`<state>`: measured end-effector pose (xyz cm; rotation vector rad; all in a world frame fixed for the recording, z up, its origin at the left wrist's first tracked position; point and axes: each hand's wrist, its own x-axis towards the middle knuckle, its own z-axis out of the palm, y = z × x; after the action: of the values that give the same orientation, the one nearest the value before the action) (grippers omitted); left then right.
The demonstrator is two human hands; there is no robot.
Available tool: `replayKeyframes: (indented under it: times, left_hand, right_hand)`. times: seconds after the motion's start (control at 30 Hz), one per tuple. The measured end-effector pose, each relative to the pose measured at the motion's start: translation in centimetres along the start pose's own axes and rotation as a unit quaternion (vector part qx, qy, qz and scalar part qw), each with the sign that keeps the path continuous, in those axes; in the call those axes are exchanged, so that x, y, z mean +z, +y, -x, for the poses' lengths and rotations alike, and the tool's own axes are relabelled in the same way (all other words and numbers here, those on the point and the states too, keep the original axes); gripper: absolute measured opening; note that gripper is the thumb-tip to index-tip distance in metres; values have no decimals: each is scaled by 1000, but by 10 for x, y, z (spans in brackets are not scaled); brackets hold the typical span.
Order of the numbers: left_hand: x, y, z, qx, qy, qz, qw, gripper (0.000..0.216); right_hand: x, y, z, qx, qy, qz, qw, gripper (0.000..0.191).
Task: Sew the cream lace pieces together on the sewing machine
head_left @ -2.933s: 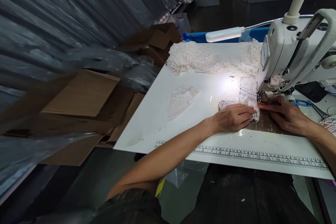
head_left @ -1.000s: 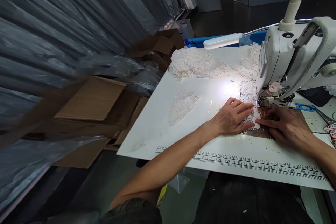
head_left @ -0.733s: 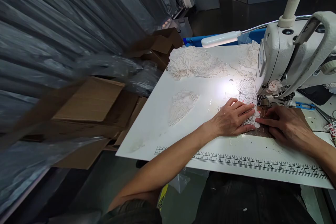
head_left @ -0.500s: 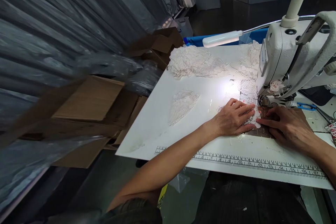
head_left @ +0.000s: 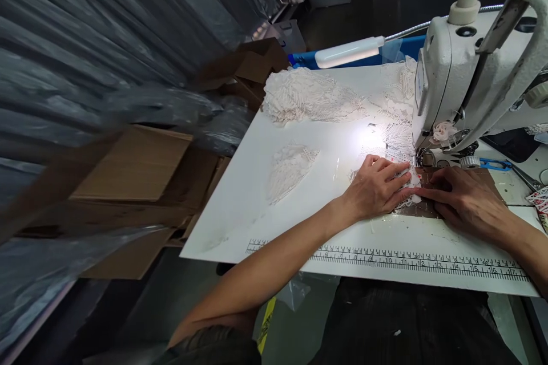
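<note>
My left hand (head_left: 377, 187) lies flat with fingers spread on a strip of white lace (head_left: 400, 151) that runs under the foot of a white sewing machine (head_left: 466, 74). My right hand (head_left: 464, 199) rests to the right of it, fingers stretched out on a brown plate (head_left: 492, 179), fingertips touching the lace edge near the needle. Both hands press the lace to the white table (head_left: 299, 222). Neither hand grips anything.
A heap of lace (head_left: 308, 94) lies at the table's far side and a smaller piece (head_left: 291, 165) at its middle. A lamp (head_left: 349, 51) lights the needle area. Blue scissors (head_left: 496, 164) lie right of the machine. A ruler (head_left: 411, 262) lines the front edge. Cardboard boxes (head_left: 128, 171) stand at left.
Both hands have stayed on the lace at the needle, the left hand creeping slightly toward the machine. The view has shifted a little.
</note>
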<state>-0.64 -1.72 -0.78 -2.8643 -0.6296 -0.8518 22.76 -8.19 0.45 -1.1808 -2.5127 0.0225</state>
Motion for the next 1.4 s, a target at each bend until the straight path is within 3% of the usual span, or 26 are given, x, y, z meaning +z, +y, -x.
replayKeyframes:
  times: [0.17, 0.73, 0.93, 1.1, 1.4]
  left_hand:
    - [-2, 2, -4, 18, 10, -26, 999, 27]
    - [-5, -5, -8, 68, -73, -84, 991, 35]
    - [-9, -3, -10, 71, -66, -91, 991, 32]
    - [-8, -2, -9, 52, -58, -79, 994, 30]
    - [-7, 0, -9, 47, -30, -66, 996, 27]
  right_hand:
    - [0, 0, 0, -2, 3, -1, 1000, 36]
    - [0, -5, -2, 1, 14, -14, 1000, 34]
    - [-6, 2, -4, 11, 33, -54, 998, 34]
    - [-6, 12, -2, -15, 41, -6, 999, 34]
    - [-6, 3, -4, -21, 37, -9, 999, 37]
